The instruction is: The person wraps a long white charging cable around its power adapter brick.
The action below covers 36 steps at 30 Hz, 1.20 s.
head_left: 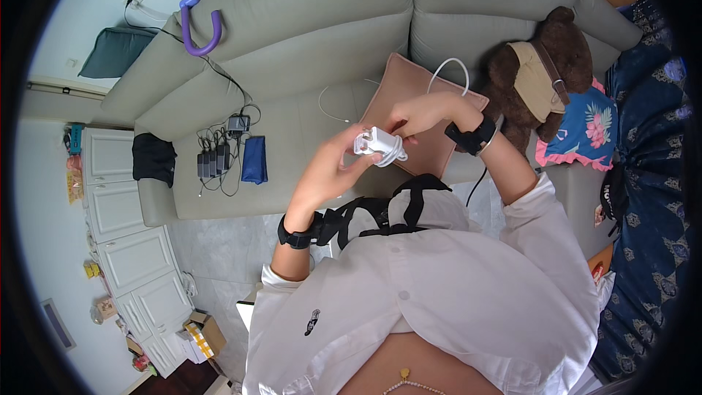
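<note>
My left hand (329, 170) grips a white charger plug (373, 143) between thumb and fingers, its prongs toward the left. White cable (398, 152) is wound in several turns around the charger's right side. Right beside it, my right hand (425, 111) has its fingers bent and pinched at the cable; the fingertips are partly hidden. A white cable loop (461, 64) arcs up behind my right wrist. More thin white cable (327, 108) trails onto the sofa to the left, ending in a small connector. Beneath my hands lies a pink cushion (398, 84).
On the grey sofa (289, 117), black power adapters (212, 161) with tangled cords lie beside a folded blue pouch (254, 159). A brown teddy bear (537, 77) and a floral cushion (589, 132) sit at right. A purple curved handle (186, 25) rests on the backrest.
</note>
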Motion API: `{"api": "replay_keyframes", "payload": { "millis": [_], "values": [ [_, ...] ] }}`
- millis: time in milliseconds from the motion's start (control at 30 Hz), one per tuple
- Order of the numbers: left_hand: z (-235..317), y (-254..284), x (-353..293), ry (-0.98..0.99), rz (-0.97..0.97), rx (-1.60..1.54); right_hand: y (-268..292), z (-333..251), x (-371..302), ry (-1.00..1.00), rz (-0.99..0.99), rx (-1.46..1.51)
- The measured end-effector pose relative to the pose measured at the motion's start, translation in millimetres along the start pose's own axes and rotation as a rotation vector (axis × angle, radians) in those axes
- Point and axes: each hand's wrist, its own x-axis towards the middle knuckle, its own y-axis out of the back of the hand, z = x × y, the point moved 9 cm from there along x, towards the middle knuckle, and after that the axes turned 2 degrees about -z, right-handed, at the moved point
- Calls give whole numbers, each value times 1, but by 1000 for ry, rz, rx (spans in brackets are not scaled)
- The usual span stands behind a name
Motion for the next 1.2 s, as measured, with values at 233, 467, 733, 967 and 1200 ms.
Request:
{"api": "replay_keyframes", "payload": {
  "millis": [233,467,733,967,1200],
  "values": [
    [4,-2,10,-159,131,327,27,15,-5,-279,292,-436],
    [-13,-1,15,-111,228,541,45,1,-25,-497,459,-755],
    [-28,3,21,-77,314,729,37,41,-11,-247,702,-259],
    [-30,14,16,-185,480,583,0,57,-4,-68,680,1021],
    [-29,24,16,-179,609,395,-18,27,20,309,647,1340]
  ]
}}
